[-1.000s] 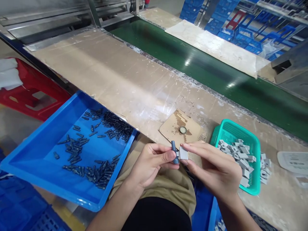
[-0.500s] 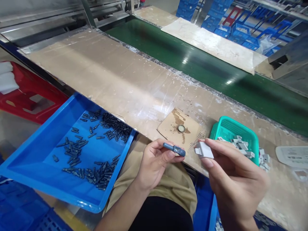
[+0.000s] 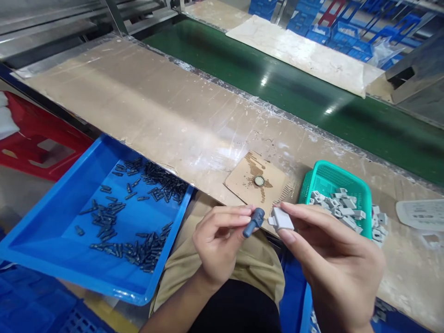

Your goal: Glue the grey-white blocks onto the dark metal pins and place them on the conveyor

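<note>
Head-cam view, looking fwd & down. Nearest, at btm ctr: wearer's black clothing (image 3: 239,307) w/ tan cloth (image 3: 182,268) across the lap. Above it, approx. mid-frame, both bare hands are up, near each other.

L hand (image 3: 217,243) pinches a dark blue-grey part (image 3: 255,222) btwn thumb & fingers; the part is rod-like, tilted, its lower end pointing down-left. R hand (image 3: 342,254) grips a white block (image 3: 282,218) btwn thumb & fingertips, its small tab facing the dark part. The two pcs sit just beside each other, w/ a narrow gap btwn.

To the left, a lg. blue tray (image 3: 52,226) holds many loose dark pcs (image 3: 145,245), in several heaps. Just past the hands, a cardboard square (image 3: 236,180) w/ brown stains lies on the worktable (image 3: 156,106); a sm. round disc w/ a ridged edge (image 3: 259,180) is on it. Right of that, a green basket (image 3: 329,178) holds grey-white blocks (image 3: 342,206); a few more (image 3: 379,224) are on the table against its right side or just beside; can't tell which.

Farther: red stool (image 3: 45,143) at far left, green belt (image 3: 215,60) running behind the table, pale board (image 3: 294,53) partly over it, blue crates (image 3: 301,21) in the bkgd.
</note>
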### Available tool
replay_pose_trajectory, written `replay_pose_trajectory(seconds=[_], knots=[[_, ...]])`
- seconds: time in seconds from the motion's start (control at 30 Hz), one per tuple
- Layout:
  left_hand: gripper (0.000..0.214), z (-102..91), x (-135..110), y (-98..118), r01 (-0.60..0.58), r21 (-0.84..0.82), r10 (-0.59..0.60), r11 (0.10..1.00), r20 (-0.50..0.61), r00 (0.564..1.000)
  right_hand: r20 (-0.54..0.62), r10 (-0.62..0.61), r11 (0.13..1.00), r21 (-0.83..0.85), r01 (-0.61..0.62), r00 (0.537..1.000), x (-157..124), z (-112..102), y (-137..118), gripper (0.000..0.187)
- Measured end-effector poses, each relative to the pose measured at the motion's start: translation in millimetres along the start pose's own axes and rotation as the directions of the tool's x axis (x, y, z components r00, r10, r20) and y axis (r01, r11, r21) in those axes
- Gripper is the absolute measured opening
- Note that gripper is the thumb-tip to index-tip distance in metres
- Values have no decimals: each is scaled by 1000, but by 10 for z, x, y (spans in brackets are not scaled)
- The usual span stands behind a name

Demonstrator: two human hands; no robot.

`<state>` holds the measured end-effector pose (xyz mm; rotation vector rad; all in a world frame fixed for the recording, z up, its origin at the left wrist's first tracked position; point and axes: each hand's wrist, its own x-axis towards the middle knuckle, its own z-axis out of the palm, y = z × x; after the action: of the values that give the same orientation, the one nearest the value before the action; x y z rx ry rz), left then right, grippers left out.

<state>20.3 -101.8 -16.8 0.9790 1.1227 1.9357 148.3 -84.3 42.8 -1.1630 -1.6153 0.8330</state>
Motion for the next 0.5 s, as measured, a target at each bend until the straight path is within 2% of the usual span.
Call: replay_pose_trajectory(seconds=[0.1,0.23,0.37,0.5], knots=[[27,-69,-26,-29,-176,154,166,972,77,983,43,-7,1000,-20,8,999,6,-10,-31,36],[45,-197,0,-28,-409,213,354,887,253,900,110,-8,999,-35,12,994,27,-52,-54,36],[48,-293,128,87,-545,253,409,799,437,802,141,-8,1000,2,8,990,47,-75,-29,38],[45,-342,263,228,-618,225,406,753,580,706,138,-9,999,35,5,990,38,-72,27,40]])
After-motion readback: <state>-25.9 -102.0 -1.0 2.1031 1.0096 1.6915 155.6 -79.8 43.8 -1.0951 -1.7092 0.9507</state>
